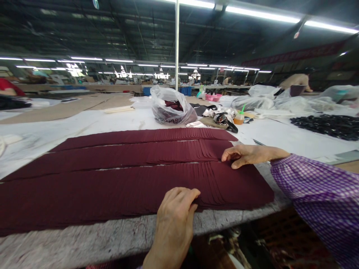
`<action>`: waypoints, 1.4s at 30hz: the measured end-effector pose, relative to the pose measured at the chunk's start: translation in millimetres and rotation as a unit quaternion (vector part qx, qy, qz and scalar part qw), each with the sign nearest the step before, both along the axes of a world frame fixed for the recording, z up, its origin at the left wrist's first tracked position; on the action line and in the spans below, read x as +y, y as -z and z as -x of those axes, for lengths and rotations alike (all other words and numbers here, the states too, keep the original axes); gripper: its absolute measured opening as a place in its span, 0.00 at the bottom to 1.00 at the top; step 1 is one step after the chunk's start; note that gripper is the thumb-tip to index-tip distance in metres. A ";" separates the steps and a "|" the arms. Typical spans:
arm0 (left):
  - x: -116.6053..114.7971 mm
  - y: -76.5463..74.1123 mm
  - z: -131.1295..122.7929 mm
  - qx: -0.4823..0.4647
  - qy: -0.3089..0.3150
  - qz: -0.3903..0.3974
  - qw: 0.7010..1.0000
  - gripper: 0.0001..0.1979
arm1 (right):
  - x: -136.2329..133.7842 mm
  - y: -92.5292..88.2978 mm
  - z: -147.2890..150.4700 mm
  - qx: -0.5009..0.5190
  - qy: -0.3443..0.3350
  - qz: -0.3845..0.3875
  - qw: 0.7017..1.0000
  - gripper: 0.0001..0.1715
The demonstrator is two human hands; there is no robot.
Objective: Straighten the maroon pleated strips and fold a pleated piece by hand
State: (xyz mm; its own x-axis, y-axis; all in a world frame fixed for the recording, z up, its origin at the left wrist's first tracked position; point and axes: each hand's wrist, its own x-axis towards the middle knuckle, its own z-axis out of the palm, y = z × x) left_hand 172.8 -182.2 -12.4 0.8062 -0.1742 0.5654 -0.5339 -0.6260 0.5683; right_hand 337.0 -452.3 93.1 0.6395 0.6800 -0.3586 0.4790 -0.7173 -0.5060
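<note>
Three long rows of dark maroon fabric pieces [117,175] lie fanned out across the white table [84,239], their ends staggered at the right. My left hand [175,213] rests at the near edge of the closest row, fingers curled down onto the cloth. My right hand [244,155], coming out of a purple checked sleeve [322,194], pinches the stepped ends between the middle and nearest rows.
A clear plastic bag [172,106] with dark red cloth stands behind the rows. Scraps, black straps and an orange glue bottle [239,117] lie to its right. Black material [328,125] sits at the far right. Another person [297,80] works in the background.
</note>
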 end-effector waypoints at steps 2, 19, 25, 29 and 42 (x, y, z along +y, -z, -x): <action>-1.3 -1.4 0.0 -0.008 -0.003 0.001 1.000 0.13 | 0.8 0.2 0.8 0.008 0.006 0.000 1.000 0.25; -1.8 0.8 -2.0 -0.081 0.030 -0.050 0.995 0.14 | 4.9 0.0 2.4 -0.002 0.001 0.004 1.000 0.25; -2.8 1.1 -1.7 -0.074 0.032 -0.044 0.996 0.14 | 2.8 0.5 8.0 -0.038 0.002 0.016 0.999 0.24; -2.6 3.3 -2.9 -0.091 0.043 -0.025 0.995 0.13 | -0.2 3.3 9.5 -0.059 0.013 0.021 0.998 0.26; 1.6 4.0 0.6 -0.099 0.031 -0.053 0.993 0.16 | 3.5 3.0 15.2 -0.057 0.024 0.031 0.998 0.24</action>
